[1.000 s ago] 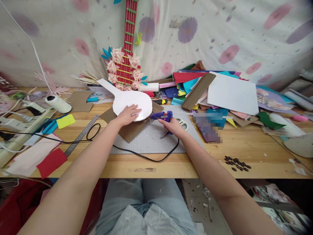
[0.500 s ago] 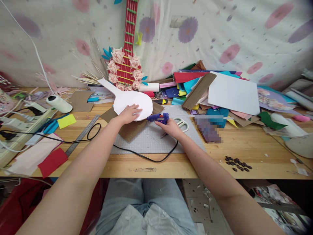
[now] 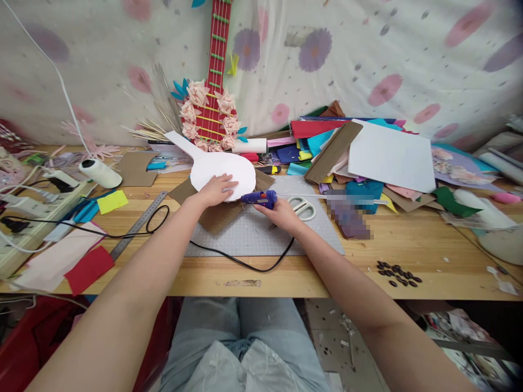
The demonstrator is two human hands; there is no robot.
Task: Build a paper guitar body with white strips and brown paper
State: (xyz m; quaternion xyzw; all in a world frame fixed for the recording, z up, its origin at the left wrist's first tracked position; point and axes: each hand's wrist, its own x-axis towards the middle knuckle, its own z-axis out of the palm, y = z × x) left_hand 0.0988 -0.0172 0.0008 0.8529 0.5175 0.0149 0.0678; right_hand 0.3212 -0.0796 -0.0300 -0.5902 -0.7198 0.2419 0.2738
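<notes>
White and paddle-shaped, a cutout [image 3: 208, 167] lies on a brown sheet [image 3: 218, 222] over the grey mat [image 3: 253, 239], back from the desk [image 3: 347, 275]'s front edge. The left hand [image 3: 219, 190] rests flat on it, fingers slightly spread; the right hand [image 3: 284, 214] curls its fingers round a blue glue gun [image 3: 261, 198] (nozzle by the cutout's near rim).

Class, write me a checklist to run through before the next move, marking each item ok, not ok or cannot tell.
1. Cutout steadied: ok, the left hand lies on it with fingers spread.
2. Glue gun held: ok, in the right hand.
3. Nozzle aimed: ok, it points at the cutout's lower right edge.
4. Cord slack: ok, it curves loosely below the glue gun.
5. Scissors well away: not ok, they lie right beside the right hand.
6. Glue hot: cannot tell.
</notes>
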